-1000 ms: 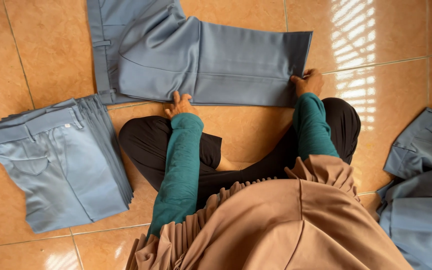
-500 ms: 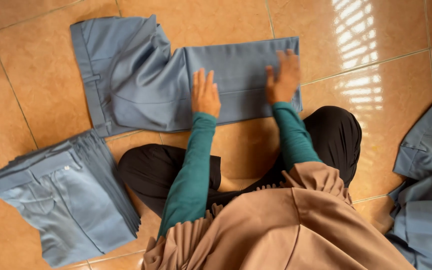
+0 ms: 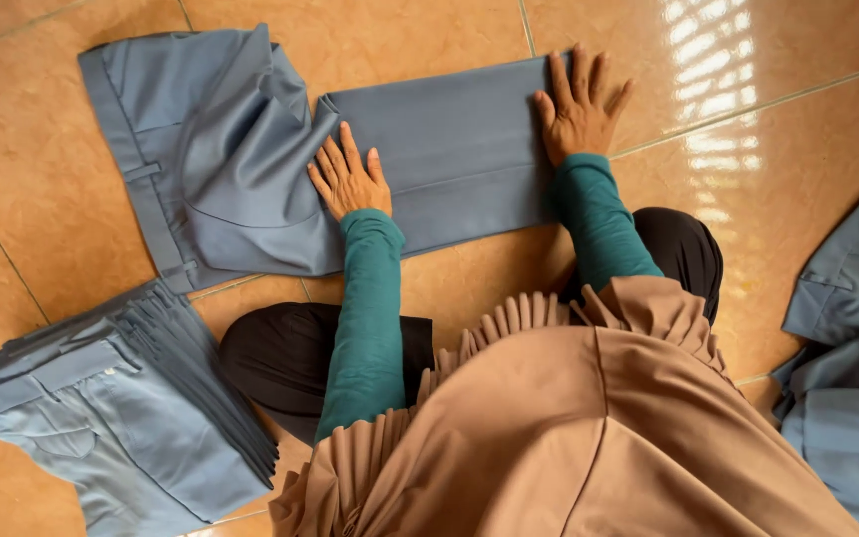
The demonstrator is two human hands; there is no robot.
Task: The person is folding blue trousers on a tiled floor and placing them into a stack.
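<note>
Progress, head view | trousers (image 3: 251, 149) are lying on the floor (image 3: 748, 199), legs folded once | left hand (image 3: 348, 182) and right hand (image 3: 581, 109) are pressing flat, fingers spread, gripping nothing | folded stack (image 3: 121, 418) is sitting lower left; unfolded pile (image 3: 847, 378) is waiting at right

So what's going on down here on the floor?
A person sitting on the tiled floor has a pair of grey-blue trousers spread out in front. The left hand and the right hand both press flat on the folded legs. A stack of folded trousers lies to the left, and loose garments lie to the right.
</note>
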